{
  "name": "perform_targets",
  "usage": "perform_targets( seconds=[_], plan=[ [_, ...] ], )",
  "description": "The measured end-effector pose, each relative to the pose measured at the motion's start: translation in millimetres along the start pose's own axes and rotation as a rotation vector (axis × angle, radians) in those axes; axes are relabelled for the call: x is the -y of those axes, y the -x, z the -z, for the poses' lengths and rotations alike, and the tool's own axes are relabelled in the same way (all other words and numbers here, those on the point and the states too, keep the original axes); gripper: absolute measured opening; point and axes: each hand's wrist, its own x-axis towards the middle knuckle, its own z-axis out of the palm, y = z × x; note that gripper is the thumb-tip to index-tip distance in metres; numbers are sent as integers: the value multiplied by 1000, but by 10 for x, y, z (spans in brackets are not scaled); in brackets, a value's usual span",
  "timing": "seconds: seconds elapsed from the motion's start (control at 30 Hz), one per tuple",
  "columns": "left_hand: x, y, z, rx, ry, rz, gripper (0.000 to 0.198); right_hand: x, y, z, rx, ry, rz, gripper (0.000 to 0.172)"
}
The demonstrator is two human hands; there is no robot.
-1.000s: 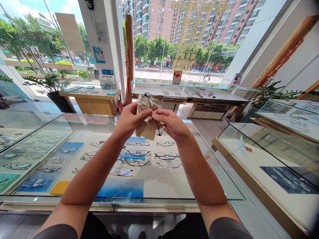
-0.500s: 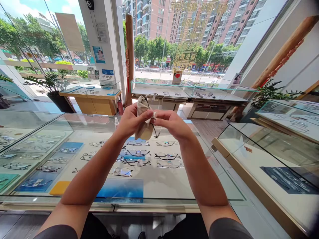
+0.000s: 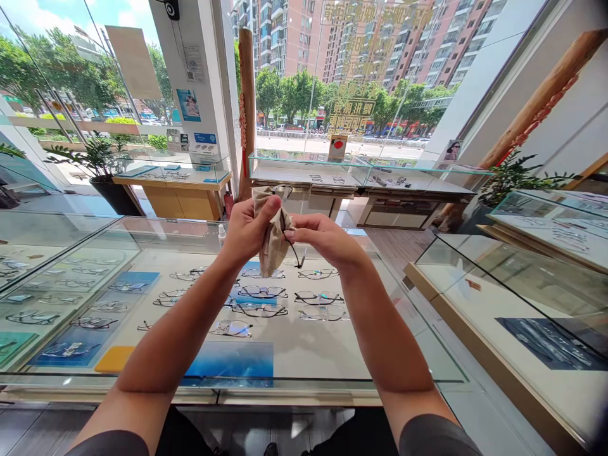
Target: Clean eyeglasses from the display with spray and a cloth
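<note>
Both my hands are raised above a glass display counter (image 3: pixel 332 380). My left hand (image 3: pixel 247 231) is closed on a beige cleaning cloth (image 3: pixel 273 244), pressing it around one end of a thin dark-framed pair of glasses (image 3: pixel 291 244). My right hand (image 3: pixel 323 237) pinches the glasses from the right, fingers closed, with a dark temple arm hanging below. Most of the frame is hidden by the cloth and my fingers.
Under the counter's glass lie several rows of glasses (image 3: pixel 263 292) on white and blue pads. More glass cases stand at the left (image 3: pixel 42 278), right (image 3: pixel 532 297) and back (image 3: pixel 361 168). A small bottle (image 3: pixel 221 233) sits on the counter top. Potted plants (image 3: pixel 99 158) flank the windows.
My left hand has slid up and left along the glasses with the cloth, which now hangs bunched lower between my hands. My right hand has hardly moved.
</note>
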Motion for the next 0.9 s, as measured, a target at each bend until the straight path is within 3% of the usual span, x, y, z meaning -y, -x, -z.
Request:
perform_targets(
  seconds=[0.1,0.3,0.4,0.63,0.9],
  plan=[
    [10,-42,70,29,44,39,69,-15,2,23,-28,-51,-20,26],
    [5,-108,272,307,133,138,53,32,55,85,-73,-106,-23,35],
    [-40,-97,277,365,158,141,41,50,75,101,-88,-130,-33,40],
    [-114,-61,122,292,141,117,42,-17,46,45,15,-180,-27,42],
    [-59,-17,24,53,-32,-28,66,-66,-8,-21,55,-147,-31,45]
  ],
)
